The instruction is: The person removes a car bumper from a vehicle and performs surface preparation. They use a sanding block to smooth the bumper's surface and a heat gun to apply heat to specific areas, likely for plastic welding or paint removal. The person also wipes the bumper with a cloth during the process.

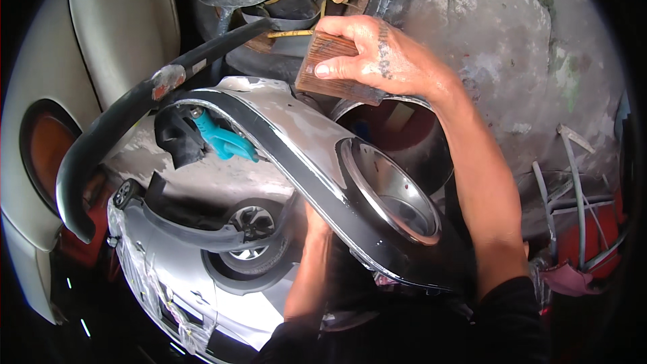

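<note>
My right hand (377, 54) grips a ribbed brown wooden block (337, 84), thumb on its face, fingers over its top edge. The block is above the far side of a curved car body panel (306, 125); whether they touch I cannot tell. This panel has patchy grey and whitish areas, a black band along its near edge and a round metal-lined opening (397, 189) at its right end. Up from below comes my left hand (317, 219), passing behind the panel's near edge, its fingers hidden. Behind the panel's left part is a teal trigger-handled tool (226, 140).
A dark round bucket (431, 148) stands just beyond the panel. A long black curved trim strip (128, 98) arches at left, near a pale car body (34, 47). A silver car (182, 256) appears lower left. Metal strips (573, 182) lie at right on stained concrete (499, 81).
</note>
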Tool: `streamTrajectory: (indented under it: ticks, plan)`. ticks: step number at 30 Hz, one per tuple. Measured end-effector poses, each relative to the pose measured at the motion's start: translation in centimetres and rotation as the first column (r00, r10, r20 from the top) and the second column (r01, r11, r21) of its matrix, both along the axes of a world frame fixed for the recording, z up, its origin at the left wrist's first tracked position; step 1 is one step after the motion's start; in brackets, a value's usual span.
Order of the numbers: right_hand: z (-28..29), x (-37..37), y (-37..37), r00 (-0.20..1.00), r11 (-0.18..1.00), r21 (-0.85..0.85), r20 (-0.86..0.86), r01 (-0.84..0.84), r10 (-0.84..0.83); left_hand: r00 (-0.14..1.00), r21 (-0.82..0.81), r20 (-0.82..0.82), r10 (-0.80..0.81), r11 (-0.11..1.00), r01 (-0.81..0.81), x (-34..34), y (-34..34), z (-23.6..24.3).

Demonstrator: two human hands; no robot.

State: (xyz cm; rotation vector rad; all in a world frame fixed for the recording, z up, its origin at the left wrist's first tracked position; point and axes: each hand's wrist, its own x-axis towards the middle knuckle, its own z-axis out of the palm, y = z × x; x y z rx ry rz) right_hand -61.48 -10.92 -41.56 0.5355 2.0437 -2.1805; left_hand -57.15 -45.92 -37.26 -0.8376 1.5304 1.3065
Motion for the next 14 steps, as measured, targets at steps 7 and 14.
streamTrajectory:
  ticks: [7,14]
  plan:
    - [4.6,0.4,-2.0,0.971,0.996,0.007,0.226,0.084,-0.083,0.873,0.086,0.261,0.413,0.890,-0.447,1.6,-1.4,-2.0]
    - [-0.3,-1.7,-2.8,0.999,0.997,0.076,0.019,0.031,-0.033,0.682,0.079,0.354,0.640,0.706,-0.704,1.5,-4.8,-1.4]
